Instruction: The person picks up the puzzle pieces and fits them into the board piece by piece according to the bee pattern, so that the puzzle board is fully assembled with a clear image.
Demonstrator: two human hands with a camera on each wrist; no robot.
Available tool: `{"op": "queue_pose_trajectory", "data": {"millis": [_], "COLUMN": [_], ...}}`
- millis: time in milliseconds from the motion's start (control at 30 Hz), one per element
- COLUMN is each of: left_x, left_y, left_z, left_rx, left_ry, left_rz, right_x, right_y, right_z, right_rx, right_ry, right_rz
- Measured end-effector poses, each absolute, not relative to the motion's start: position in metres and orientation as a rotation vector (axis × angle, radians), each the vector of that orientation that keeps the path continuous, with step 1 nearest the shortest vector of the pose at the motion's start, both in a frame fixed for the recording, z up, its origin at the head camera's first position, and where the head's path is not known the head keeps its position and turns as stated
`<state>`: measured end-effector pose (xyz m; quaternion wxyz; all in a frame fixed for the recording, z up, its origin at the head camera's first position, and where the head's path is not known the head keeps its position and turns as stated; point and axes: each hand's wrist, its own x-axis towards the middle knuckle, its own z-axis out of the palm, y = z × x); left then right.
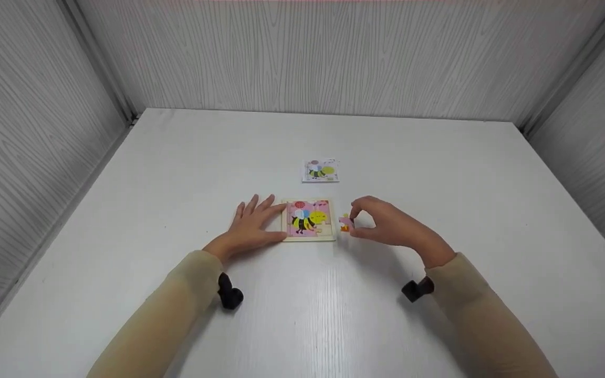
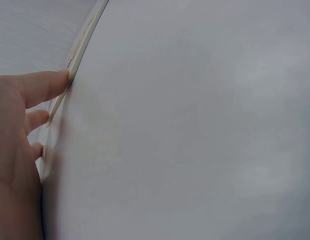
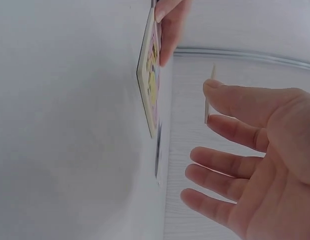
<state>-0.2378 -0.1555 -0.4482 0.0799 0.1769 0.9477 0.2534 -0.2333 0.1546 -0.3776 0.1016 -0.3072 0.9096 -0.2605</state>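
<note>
A wooden jigsaw tray with a bee picture on pink lies flat on the table. Bare wood shows at its lower right corner. My left hand lies with fingers spread at the tray's left side, its thumb and index fingertip touching the frame; the left wrist view shows the thumb against the edge. Just right of the tray, my right hand pinches a small pink jigsaw piece between thumb and index finger. In the right wrist view the thin piece is edge-on, raised and apart from the tray.
Behind the tray lies a small square with the same bee picture. The white table runs back to a grey wood-grain panel, with similar panels on both sides. Black devices are strapped at both wrists.
</note>
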Motion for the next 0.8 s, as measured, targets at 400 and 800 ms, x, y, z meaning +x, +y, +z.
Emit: {"op": "queue_pose_trajectory", "data": {"millis": [400, 800], "left_x": [-0.238, -0.236], "left_y": [-0.155, -0.158], "left_z": [-0.448, -0.446], "left_rx": [0.536, 0.558], "left_ry": [2.835, 2.842], "left_rz": [0.746, 0.76], "right_x": [-0.239, -0.247], "right_y": [0.121, 0.109], "right_z": [-0.376, -0.394], "right_rx": [-0.903, -0.851], "right_ry": [2.667, 2.686], "right_rz": [-0.715, -0.695]}}
